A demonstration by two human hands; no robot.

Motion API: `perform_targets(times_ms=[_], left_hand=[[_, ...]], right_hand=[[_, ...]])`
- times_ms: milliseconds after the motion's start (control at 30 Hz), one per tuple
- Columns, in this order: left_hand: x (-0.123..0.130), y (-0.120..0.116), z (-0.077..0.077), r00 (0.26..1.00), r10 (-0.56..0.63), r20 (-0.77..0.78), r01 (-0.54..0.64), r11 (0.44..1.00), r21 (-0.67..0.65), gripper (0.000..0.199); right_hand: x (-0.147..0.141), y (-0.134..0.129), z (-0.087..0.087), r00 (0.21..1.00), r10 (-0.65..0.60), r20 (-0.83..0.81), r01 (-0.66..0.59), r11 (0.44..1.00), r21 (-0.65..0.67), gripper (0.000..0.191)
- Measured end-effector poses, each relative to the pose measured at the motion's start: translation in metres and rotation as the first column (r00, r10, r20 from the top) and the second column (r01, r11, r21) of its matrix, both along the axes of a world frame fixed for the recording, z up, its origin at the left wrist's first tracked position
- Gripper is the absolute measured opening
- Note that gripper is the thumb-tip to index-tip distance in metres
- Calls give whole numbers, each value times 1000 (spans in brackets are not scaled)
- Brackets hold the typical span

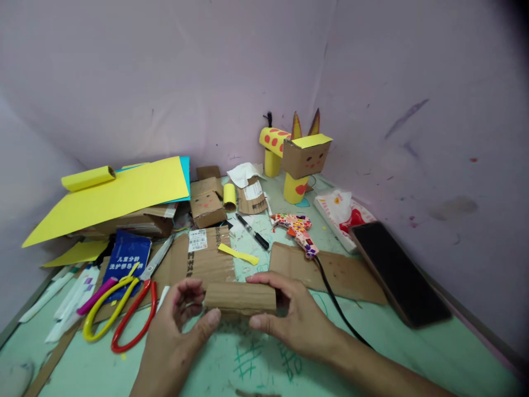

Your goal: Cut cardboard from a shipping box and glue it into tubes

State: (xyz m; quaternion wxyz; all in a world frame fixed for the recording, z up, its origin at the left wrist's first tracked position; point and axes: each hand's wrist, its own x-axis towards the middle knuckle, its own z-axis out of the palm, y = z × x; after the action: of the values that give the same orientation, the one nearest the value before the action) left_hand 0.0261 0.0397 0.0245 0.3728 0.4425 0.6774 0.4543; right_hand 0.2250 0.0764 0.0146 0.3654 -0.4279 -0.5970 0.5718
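A piece of brown corrugated cardboard (240, 296), curved into a short roll, is level above the near middle of the table. My right hand (289, 314) grips its right end, with fingers over the top and the thumb along the lower edge. At the roll's left end is my left hand (184, 325), fingers curled but apart from the thumb. The left thumb tip meets the roll's lower left edge; I see no firm grip there. Beyond the roll lie a yellow paper strip (238, 254) and a black pen (253, 232).
Left are scissors (149, 278) with red and yellow handles, and yellow sheets (136, 187). A patterned glue gun (300, 231) trails a black cable near my right hand. A phone (399, 270) lies far right. At the back stands a spotted cardboard animal (306, 157).
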Motion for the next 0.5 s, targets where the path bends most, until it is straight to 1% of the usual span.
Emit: perform_targets(times_ms=[67,133,200,267,333,367,400,433,500], left_hand=[[4,-2,-2,998,-46,35,45,998,32,66],[7,-4,-2,993,-119,6,119,992,35,72],[6,-5,0,977,-200,-72,199,980,-17,63],[1,-4,1,961,-254,-112,246,966,-79,51],[-6,-2,1,967,-241,-82,234,968,-85,47],[-8,-1,1,976,-212,-56,209,976,-67,48],[-10,0,0,982,-185,-33,184,982,-47,49],[-11,0,-1,987,-158,-14,158,987,-30,50],[-10,1,-1,994,-107,10,107,994,-10,50]], right_hand=[[0,0,-1,1000,17,-12,-17,1000,6,49],[0,0,-1,998,51,-36,-51,998,22,48],[0,-2,-1,994,86,-62,-85,996,21,52],[0,-3,0,990,93,-103,-97,995,-30,67],[1,-3,1,986,65,-157,-81,992,-100,82],[2,-3,2,985,25,-172,-43,994,-98,83],[3,-2,3,984,-21,-176,11,998,-58,77],[4,-1,3,983,-62,-170,65,998,14,65],[7,0,4,984,-104,-145,131,973,192,42]])
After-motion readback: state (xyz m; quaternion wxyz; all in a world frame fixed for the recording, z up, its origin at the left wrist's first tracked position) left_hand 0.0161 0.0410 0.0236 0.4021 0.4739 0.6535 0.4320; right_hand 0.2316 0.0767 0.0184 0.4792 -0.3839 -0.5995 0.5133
